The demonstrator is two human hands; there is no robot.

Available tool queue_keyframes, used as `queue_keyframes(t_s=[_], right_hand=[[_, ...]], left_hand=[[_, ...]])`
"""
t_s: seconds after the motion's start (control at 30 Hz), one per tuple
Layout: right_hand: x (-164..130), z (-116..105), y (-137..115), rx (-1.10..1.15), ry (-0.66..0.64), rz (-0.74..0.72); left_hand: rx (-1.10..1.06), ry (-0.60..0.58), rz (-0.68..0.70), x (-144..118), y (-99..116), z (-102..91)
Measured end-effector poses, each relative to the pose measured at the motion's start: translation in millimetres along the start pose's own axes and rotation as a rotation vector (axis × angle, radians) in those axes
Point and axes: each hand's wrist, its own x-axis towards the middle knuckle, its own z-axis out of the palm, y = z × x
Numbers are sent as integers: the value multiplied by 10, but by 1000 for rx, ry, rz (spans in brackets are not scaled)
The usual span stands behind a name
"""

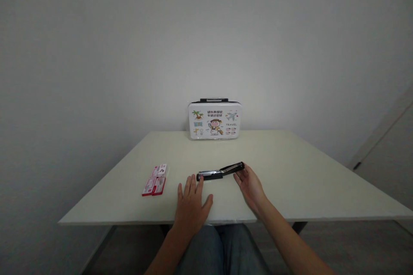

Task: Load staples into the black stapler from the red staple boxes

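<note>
A black stapler [210, 175] lies opened out near the middle of the table, its silver staple channel showing. Its hinged top arm is swung over to the right and slopes upward. My right hand [251, 185] grips the end of that arm between thumb and fingers. On the left, my left hand [191, 204] is open, fingers spread and palm down, with the index fingertip touching the left end of the stapler's base. Small red-and-white boxes [155, 180] lie close together to the left of that hand.
A white case [214, 126] with cartoon prints and a black handle stands upright at the back, near the grey wall [213, 34]. The pale table [277, 197] has its front edge just before my lap.
</note>
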Motion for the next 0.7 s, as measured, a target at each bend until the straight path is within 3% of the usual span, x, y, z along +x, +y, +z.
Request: queue_keyframes(t_s=[0.23,0.47,0.6,0.7], right_hand=[[-277,-216,-99,21,2,54],[-369,-138,-117,-72,-9,22],[-411,-91,-89,-241,-100,68],[-448,23,-37,-498,-369,224]], left_hand=[[69,56,-27,-123,-222,-185],[172,130,-246,-330,-679,-309],[-78,70,-124,-444,-688,-376],[-399,-20,28,-378,-489,-385]])
